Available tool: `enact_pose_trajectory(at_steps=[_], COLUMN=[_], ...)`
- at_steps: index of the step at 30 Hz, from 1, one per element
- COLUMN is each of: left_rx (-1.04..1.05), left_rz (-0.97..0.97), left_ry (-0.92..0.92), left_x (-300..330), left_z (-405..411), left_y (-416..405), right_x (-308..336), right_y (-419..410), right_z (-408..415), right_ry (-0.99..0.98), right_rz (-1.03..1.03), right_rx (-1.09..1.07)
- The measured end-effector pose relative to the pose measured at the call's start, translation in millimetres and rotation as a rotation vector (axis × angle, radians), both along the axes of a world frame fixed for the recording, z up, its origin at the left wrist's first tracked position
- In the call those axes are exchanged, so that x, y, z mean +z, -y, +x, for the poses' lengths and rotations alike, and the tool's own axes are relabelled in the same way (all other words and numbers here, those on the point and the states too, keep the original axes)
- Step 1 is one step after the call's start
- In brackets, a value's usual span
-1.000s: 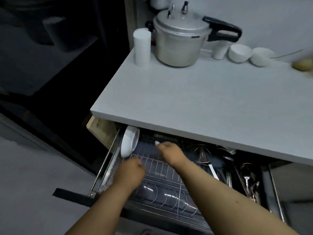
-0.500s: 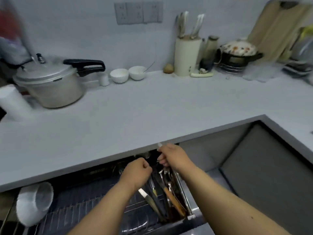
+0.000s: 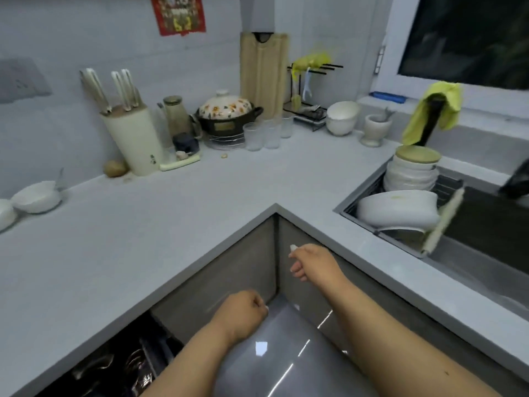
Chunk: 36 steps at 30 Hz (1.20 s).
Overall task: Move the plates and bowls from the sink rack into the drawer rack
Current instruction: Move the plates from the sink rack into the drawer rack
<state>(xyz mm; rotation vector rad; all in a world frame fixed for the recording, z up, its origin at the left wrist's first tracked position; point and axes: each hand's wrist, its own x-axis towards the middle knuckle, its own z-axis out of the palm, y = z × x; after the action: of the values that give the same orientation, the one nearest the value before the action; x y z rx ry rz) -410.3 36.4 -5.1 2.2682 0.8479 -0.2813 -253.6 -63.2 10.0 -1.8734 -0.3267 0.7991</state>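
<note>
drawer rack [image 3: 120,365]: mostly under counter, dark | sink rack [image 3: 446,193]: lower plates hidden by bowl

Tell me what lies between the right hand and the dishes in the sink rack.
Head view: only the bare grey counter edge separates the right hand from the white dishes in the sink rack.
</note>
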Motion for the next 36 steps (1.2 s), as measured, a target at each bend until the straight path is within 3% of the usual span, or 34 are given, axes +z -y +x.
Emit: enact_pose_trajectory(at_steps=[10,17,23,29,36], left_rx=[-0.121,-0.19,-0.155,-0.023,0.039], left_rz=[-0.085,-0.208,-0.26,-0.478,-0.505], left_ry=[0.183,0.209,0.099,-0.063,-0.133], left_x=[11.7,25.9,18.1,4.8,-4.3], left_z=[153.7,269.8,358.5,413.9,439.3], left_y=[27.0,26.1,21.1,24.9,25.5], right_x=[21.3,33.3,39.1,45.7,45.7], right_y=[81.6,108.1,103.5,99.8,98.5], right_z=[146.2,262.5,315.1,348.8,361.7], right_ry=[0.148,0.186,0.122,-0.063,-0.103], right_rz=[-0.038,-0.334,-0.616,-0.932,-0.994], right_rx=[-0.502,-0.712,-0.603,-0.473,-0.444])
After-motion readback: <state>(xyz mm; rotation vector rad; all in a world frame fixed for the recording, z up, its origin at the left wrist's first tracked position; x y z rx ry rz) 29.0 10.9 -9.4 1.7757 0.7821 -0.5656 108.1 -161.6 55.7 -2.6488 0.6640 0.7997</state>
